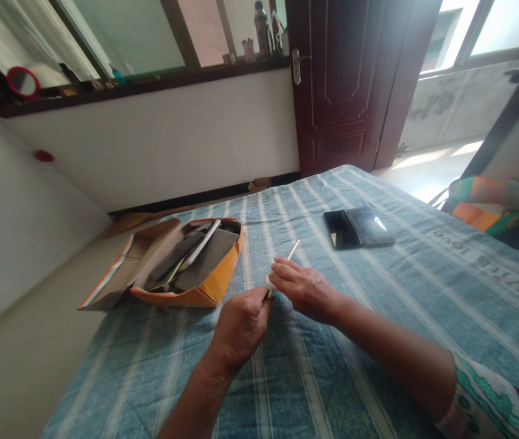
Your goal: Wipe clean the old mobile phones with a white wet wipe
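My left hand (243, 324) is closed around the near end of a thin, pale-edged flat object (293, 249), possibly a phone seen edge-on. Against the side of that object, my right hand (307, 291) presses a small white wad (269, 281) with bent fingers. Both hands are close together above the blue striped bed cover (282, 378). Left of them sits an open orange box (223, 274) holding several dark flat devices and a white-edged one (203, 242). Two dark flat devices (342, 230) (371, 226) lie side by side beyond my right hand.
A dark red door (346, 79) stands behind the bed. The window sill (150, 85) on the left carries a red round mirror (23, 83), a bottle (263, 30) and small items. Colourful cloth (483, 204) is at the right.
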Action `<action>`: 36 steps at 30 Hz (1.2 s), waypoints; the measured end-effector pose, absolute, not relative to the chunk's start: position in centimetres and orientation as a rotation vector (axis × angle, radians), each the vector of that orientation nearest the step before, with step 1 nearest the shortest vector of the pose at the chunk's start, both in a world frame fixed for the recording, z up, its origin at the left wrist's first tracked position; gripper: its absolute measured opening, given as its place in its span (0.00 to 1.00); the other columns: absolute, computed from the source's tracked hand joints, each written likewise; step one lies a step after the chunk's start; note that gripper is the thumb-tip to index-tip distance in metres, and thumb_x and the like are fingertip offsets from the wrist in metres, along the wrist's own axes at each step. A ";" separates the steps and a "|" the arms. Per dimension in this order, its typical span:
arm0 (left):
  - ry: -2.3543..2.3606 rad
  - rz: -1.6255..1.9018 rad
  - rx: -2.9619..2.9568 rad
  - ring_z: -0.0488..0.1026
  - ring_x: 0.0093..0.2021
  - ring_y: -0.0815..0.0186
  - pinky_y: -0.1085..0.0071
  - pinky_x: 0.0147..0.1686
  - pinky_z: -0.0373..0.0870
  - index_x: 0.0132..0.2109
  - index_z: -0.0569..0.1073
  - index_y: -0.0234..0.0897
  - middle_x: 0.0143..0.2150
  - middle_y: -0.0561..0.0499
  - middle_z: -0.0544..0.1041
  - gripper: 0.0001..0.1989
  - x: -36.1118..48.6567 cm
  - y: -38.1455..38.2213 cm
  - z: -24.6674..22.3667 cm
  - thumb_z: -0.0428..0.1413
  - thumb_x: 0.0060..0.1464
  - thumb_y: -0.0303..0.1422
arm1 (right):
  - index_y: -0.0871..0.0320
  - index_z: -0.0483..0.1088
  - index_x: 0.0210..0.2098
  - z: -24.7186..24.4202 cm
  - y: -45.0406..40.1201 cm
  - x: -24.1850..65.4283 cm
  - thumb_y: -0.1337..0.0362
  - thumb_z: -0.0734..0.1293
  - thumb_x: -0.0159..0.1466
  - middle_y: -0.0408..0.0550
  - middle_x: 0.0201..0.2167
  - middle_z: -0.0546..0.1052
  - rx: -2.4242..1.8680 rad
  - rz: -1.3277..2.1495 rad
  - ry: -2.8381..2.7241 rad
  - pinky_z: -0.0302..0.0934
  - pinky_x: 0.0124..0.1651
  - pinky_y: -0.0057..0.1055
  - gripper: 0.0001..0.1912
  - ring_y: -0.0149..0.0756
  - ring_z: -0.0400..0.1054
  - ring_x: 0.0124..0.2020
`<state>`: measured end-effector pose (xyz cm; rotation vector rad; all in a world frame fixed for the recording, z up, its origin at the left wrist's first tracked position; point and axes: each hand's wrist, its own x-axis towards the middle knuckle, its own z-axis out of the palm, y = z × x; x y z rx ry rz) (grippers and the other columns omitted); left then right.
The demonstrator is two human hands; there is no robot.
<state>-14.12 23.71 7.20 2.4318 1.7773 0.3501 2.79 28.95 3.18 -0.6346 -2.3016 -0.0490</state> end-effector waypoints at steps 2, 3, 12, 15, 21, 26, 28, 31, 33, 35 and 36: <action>1.752 0.359 2.417 0.73 0.29 0.65 0.72 0.31 0.64 0.31 0.70 0.38 0.28 0.49 0.76 0.11 -14.2 23.7 7.3 0.47 0.61 0.31 | 0.63 0.71 0.41 2.8 30.0 3.3 0.75 0.55 0.66 0.59 0.44 0.73 -0.699 -0.090 -2.263 0.69 0.49 0.41 0.14 0.47 0.64 0.56; 1.747 0.356 2.413 0.74 0.29 0.65 0.72 0.31 0.64 0.32 0.71 0.38 0.28 0.50 0.77 0.11 -14.1 23.7 7.4 0.47 0.60 0.31 | 0.63 0.71 0.41 2.7 30.7 3.7 0.75 0.55 0.66 0.59 0.44 0.74 -0.735 -0.106 -2.243 0.68 0.50 0.41 0.14 0.47 0.64 0.56; 1.745 0.367 2.385 0.74 0.30 0.65 0.72 0.31 0.63 0.31 0.71 0.37 0.28 0.49 0.76 0.11 -14.3 23.8 7.4 0.47 0.60 0.30 | 0.60 0.73 0.39 2.7 33.4 5.0 0.76 0.56 0.66 0.55 0.42 0.75 -1.021 -0.158 -2.160 0.65 0.54 0.38 0.15 0.43 0.65 0.55; 1.714 0.435 2.351 0.72 0.27 0.67 0.73 0.29 0.62 0.30 0.70 0.38 0.26 0.50 0.75 0.12 -14.7 23.9 7.5 0.46 0.60 0.32 | 0.61 0.73 0.40 3.0 30.7 3.6 0.74 0.55 0.68 0.56 0.43 0.75 -0.866 -0.179 -2.141 0.67 0.52 0.37 0.16 0.45 0.65 0.56; 1.638 0.549 2.300 0.67 0.23 0.69 0.74 0.26 0.59 0.25 0.65 0.38 0.21 0.53 0.70 0.15 -15.4 24.1 7.7 0.46 0.59 0.35 | 0.59 0.72 0.45 3.1 26.9 1.1 0.71 0.53 0.69 0.53 0.44 0.75 -0.650 -0.163 -2.224 0.69 0.51 0.36 0.17 0.44 0.64 0.58; 1.611 0.496 2.280 0.68 0.24 0.69 0.74 0.27 0.59 0.27 0.69 0.37 0.22 0.53 0.71 0.13 -15.5 24.1 7.9 0.47 0.58 0.34 | 0.63 0.72 0.43 2.6 29.7 2.3 0.71 0.52 0.69 0.56 0.41 0.75 -0.725 -0.250 -2.176 0.69 0.49 0.37 0.17 0.45 0.67 0.54; 1.622 0.472 2.273 0.69 0.25 0.68 0.73 0.28 0.60 0.29 0.70 0.37 0.23 0.52 0.72 0.12 -15.4 24.0 8.0 0.48 0.57 0.33 | 0.62 0.73 0.42 2.4 31.3 3.2 0.72 0.53 0.69 0.56 0.40 0.75 -0.801 -0.254 -2.147 0.68 0.50 0.37 0.17 0.44 0.67 0.54; 1.621 0.454 2.272 0.70 0.27 0.67 0.73 0.29 0.61 0.31 0.72 0.36 0.24 0.51 0.73 0.12 -15.2 24.0 8.2 0.48 0.57 0.33 | 0.60 0.73 0.39 2.2 33.1 4.4 0.71 0.54 0.69 0.54 0.39 0.76 -0.914 -0.223 -2.110 0.65 0.53 0.37 0.16 0.42 0.67 0.53; 1.621 0.449 2.275 0.70 0.27 0.67 0.72 0.29 0.61 0.31 0.72 0.35 0.25 0.51 0.73 0.12 -15.1 24.0 8.2 0.47 0.58 0.33 | 0.60 0.73 0.39 2.1 33.5 4.8 0.71 0.54 0.69 0.54 0.39 0.76 -0.967 -0.203 -2.086 0.64 0.55 0.36 0.16 0.42 0.67 0.52; 1.621 0.446 2.274 0.70 0.27 0.67 0.72 0.29 0.61 0.31 0.72 0.36 0.25 0.51 0.73 0.12 -15.1 24.1 8.1 0.47 0.58 0.34 | 0.60 0.73 0.40 2.2 33.2 4.7 0.71 0.54 0.69 0.54 0.40 0.76 -0.971 -0.198 -2.049 0.63 0.56 0.36 0.15 0.42 0.67 0.53; 1.619 0.450 2.269 0.70 0.27 0.67 0.72 0.29 0.61 0.31 0.72 0.36 0.24 0.51 0.73 0.12 -15.1 24.1 8.1 0.47 0.58 0.34 | 0.60 0.73 0.41 2.2 32.7 4.4 0.71 0.54 0.69 0.54 0.41 0.75 -0.947 -0.204 -2.031 0.63 0.56 0.36 0.15 0.42 0.66 0.54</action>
